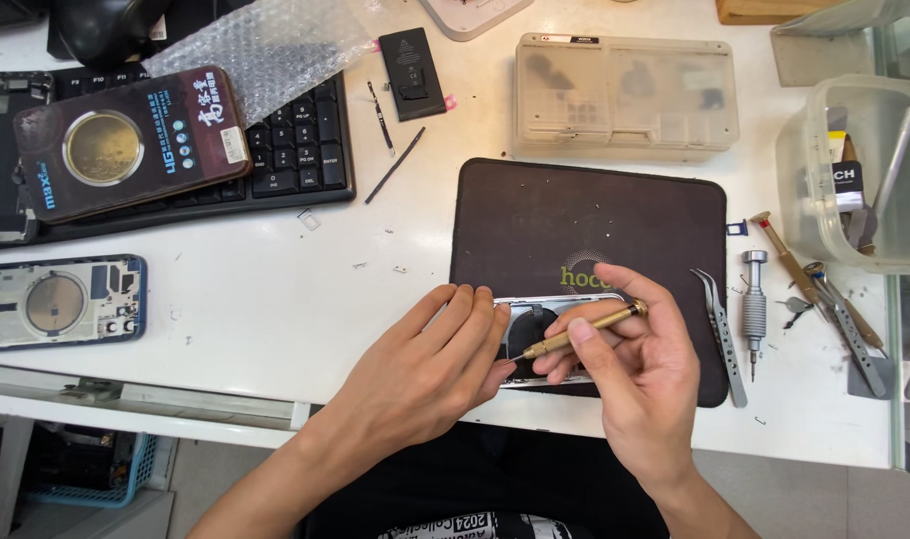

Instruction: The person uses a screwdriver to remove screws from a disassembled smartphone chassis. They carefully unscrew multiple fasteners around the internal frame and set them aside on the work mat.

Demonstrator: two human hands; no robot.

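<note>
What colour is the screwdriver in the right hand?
Gold or brass, seen in the head view: screwdriver, right hand.
</note>
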